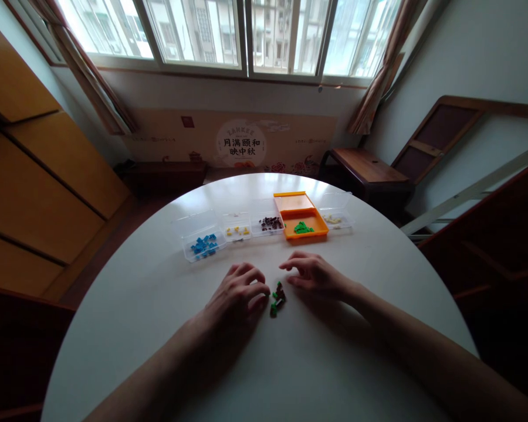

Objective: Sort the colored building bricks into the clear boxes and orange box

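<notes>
A small build of green and dark brown bricks (pixel 277 298) lies on the round white table (pixel 158 328) between my hands. My left hand (pixel 240 296) rests just left of it, fingers curled, fingertips touching or nearly touching the bricks. My right hand (pixel 312 274) hovers just right of it, fingers bent and apart, holding nothing I can see. Behind them stands a row of small boxes: a clear box with blue bricks (pixel 202 243), one with yellow bricks (pixel 237 230), one with dark brown bricks (pixel 270 223), an orange box with green bricks (pixel 303 225), and a clear box with pale bricks (pixel 337 218).
A dark wooden bench (pixel 365 167) and a folded wooden frame (pixel 444 132) stand behind the table at the right. Wooden cabinets (pixel 39 176) line the left wall. A window runs along the back wall above a printed banner (pixel 240 143).
</notes>
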`<state>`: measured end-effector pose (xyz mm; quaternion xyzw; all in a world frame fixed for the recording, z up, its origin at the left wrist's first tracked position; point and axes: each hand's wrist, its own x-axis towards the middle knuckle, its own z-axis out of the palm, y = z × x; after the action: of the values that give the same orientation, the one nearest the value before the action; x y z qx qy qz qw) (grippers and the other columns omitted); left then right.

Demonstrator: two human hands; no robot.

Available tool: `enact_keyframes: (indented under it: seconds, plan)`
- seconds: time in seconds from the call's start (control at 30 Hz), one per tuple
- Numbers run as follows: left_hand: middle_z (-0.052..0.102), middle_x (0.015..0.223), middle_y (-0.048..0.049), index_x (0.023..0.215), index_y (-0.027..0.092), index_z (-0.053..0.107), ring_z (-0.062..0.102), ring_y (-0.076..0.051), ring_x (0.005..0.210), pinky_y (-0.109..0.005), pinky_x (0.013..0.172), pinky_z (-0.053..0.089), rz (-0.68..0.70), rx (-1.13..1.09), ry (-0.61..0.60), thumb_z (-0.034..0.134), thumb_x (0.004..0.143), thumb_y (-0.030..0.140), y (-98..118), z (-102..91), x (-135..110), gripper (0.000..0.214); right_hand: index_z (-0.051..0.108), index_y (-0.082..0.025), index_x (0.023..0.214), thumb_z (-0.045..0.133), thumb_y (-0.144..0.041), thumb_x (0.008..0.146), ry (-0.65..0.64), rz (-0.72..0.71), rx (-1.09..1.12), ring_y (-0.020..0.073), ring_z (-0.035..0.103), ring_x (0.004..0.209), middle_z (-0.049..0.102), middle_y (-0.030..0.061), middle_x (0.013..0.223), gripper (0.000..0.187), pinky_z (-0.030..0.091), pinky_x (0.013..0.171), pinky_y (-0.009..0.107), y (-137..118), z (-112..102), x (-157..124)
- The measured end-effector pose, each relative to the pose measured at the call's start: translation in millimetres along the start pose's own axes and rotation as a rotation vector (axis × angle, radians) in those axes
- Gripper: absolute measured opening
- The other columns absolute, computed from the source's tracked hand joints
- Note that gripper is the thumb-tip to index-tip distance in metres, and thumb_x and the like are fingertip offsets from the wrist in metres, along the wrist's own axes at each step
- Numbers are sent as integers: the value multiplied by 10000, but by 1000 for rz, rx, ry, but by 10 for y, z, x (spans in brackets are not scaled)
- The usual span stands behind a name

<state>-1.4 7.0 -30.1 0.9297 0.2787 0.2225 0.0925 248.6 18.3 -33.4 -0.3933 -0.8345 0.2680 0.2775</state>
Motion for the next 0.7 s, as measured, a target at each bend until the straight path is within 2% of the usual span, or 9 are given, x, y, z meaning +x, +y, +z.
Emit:
enact_keyframes:
  seconds: [0.17, 0.33, 0.4, 0.7]
  plan:
    - [636, 879, -15, 837, 223, 651, 501, -149, 843, -311, 819, 351, 37, 36, 21, 512, 923, 189, 22, -20, 64, 167, 728, -168, 973, 625, -182, 818, 26, 0, 39, 82, 506, 593, 648, 45, 873, 187, 425, 610, 213, -134, 72, -29]
    - [626, 808, -16, 834, 202, 621, 492, -148, 812, -303, 781, 352, 61, 68, 260, 553, 915, 185, 39, -15, 80, 107, 746, -164, 885, 615, -219, 848, 9, 38, 176, 83, 513, 595, 643, 31, 790, 146, 422, 616, 207, -279, 133, -6]
    - [624, 802, -11, 850, 202, 612, 493, -148, 810, -309, 780, 352, 65, 77, 317, 586, 894, 171, 46, -15, 78, 60, 747, -156, 877, 612, -232, 852, 0, 57, 238, 86, 520, 602, 637, 32, 777, 157, 421, 608, 205, -323, 146, 4]
    - [631, 794, -5, 858, 210, 611, 512, -149, 815, -307, 770, 376, 91, 97, 392, 610, 876, 167, 90, -44, 101, 47, 740, -138, 812, 659, -289, 800, 87, 183, 460, 101, 541, 601, 644, 32, 710, 172, 424, 560, 205, -345, 223, 63]
